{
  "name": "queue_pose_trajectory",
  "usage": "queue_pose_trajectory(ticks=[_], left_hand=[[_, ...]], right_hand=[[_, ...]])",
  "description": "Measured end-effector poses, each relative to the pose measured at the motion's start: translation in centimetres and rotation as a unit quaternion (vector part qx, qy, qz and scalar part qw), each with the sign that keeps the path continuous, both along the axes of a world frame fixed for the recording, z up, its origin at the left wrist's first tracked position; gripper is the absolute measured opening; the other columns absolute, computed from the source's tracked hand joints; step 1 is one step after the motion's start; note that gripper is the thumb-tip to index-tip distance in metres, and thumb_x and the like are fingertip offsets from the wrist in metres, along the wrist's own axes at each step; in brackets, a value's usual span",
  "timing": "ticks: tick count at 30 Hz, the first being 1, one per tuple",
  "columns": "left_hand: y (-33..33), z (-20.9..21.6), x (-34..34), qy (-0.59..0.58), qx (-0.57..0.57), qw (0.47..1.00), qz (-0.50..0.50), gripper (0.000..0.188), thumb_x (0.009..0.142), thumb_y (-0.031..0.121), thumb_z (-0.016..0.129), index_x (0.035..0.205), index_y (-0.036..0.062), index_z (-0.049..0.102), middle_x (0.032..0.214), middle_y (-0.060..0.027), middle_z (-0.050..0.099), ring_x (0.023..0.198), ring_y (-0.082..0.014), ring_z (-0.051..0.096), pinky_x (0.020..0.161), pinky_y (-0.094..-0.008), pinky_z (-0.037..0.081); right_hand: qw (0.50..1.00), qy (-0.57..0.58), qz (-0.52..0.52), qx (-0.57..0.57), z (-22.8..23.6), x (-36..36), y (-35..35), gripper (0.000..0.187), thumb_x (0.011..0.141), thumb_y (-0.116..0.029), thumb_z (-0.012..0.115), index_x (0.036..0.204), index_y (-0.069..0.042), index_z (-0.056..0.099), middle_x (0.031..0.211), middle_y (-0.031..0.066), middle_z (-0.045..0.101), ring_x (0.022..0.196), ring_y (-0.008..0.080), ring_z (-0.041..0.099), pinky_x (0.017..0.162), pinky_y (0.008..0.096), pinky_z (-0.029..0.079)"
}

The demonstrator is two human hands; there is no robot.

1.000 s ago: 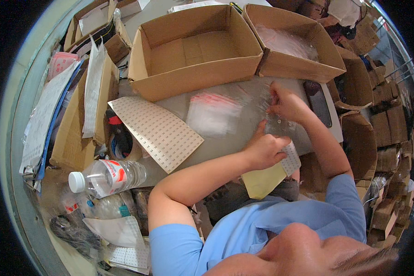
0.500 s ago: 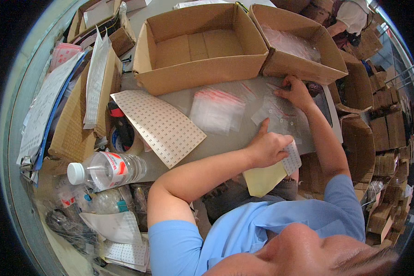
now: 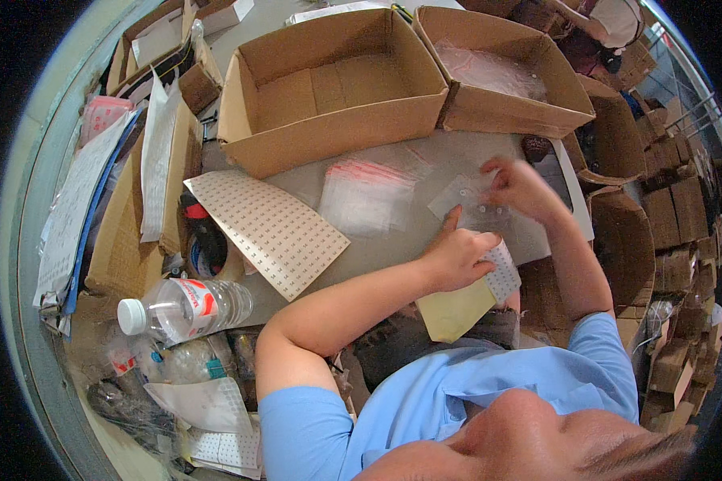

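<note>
My left hand [image 3: 457, 258] is closed on a folded sticker sheet [image 3: 465, 309] with yellowish backing and small printed labels. Its index finger reaches out to the edge of a clear plastic bag [image 3: 449, 196] on the table. My right hand [image 3: 525, 191] hovers just over the clear bags, blurred, its thumb and forefinger apart and nothing visible between them. Small pale round pieces show at the bags, too small to make out. Left of them lies a stack of clear zip bags [image 3: 365, 200] with red strips. A large sheet of printed labels [image 3: 269, 228] lies farther left.
Two open cardboard boxes [image 3: 333, 132] stand at the back; the right box [image 3: 521, 120] holds clear bags. A plastic bottle [image 3: 188, 309] lies at left, near a tape roll [image 3: 203, 255]. Cardboard boxes [image 3: 670, 208] pile up at right. Another person [image 3: 614, 24] is at far right.
My right hand has come away from the front of the right box, nearer to my left hand. My left hand keeps its hold on the sticker sheet. The whole view has shifted slightly.
</note>
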State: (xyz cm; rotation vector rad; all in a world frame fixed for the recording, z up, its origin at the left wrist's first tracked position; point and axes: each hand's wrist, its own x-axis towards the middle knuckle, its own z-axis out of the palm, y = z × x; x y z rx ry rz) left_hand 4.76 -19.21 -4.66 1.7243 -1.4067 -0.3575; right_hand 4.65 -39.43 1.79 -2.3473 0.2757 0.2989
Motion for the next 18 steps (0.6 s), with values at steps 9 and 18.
queue_pose_trajectory(ticks=[9,18], left_hand=[[0.1,0.4,0.0,-0.003,-0.013,0.999,-0.042,0.027,0.081,0.020,0.067,0.101,0.0053,0.057,0.089,-0.0166,0.066,0.089,-0.0361,0.064,0.108,-0.0584,0.024],[0.0,-1.2,0.1,-0.030,-0.055,0.998,-0.016,0.037,0.081,0.020,0.066,0.114,0.0048,0.057,0.093,-0.0148,0.067,0.092,-0.0349,0.064,0.110,-0.0586,0.019]], right_hand=[[0.977,-0.131,0.057,-0.160,-2.4,-3.3,1.1,0.026,0.068,-0.013,0.077,0.081,0.000,0.059,0.082,0.0163,0.060,0.082,0.0323,0.058,0.072,0.0397,0.046],[0.958,-0.283,-0.053,-0.016,4.6,1.5,-0.7,0.028,0.079,-0.003,0.068,0.102,-0.004,0.053,0.086,0.0011,0.051,0.081,0.0104,0.051,0.073,0.0264,0.044]])
